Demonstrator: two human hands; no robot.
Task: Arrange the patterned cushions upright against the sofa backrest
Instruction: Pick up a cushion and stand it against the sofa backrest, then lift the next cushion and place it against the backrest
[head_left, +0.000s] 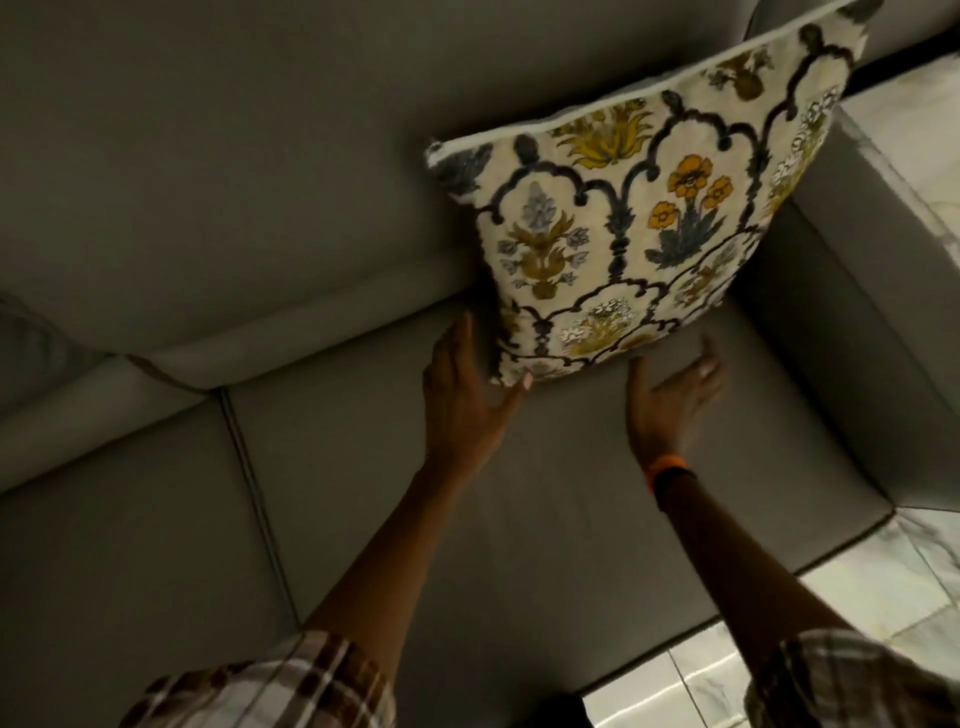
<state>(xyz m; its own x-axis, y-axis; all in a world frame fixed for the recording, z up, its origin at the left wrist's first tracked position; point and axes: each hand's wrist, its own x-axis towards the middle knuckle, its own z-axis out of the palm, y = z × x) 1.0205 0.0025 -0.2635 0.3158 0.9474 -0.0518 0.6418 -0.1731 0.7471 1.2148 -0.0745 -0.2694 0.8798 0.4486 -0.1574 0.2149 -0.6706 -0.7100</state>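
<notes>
A cream cushion (639, 228) with dark arches and yellow, orange and blue flowers stands upright against the grey sofa backrest (249, 171), in the corner by the armrest. My left hand (465, 395) is spread at the cushion's lower left corner, thumb touching the edge and fingers along its left side. Just below the cushion's bottom edge, my right hand (672, 402) hovers with fingers apart and holds nothing. An orange band sits on that wrist.
The grey seat cushion (545, 499) lies under both arms, with a seam running down at the left. The armrest (857, 322) rises at the right. Pale marble floor (852, 618) shows at the lower right. Plaid sleeves fill the bottom edge.
</notes>
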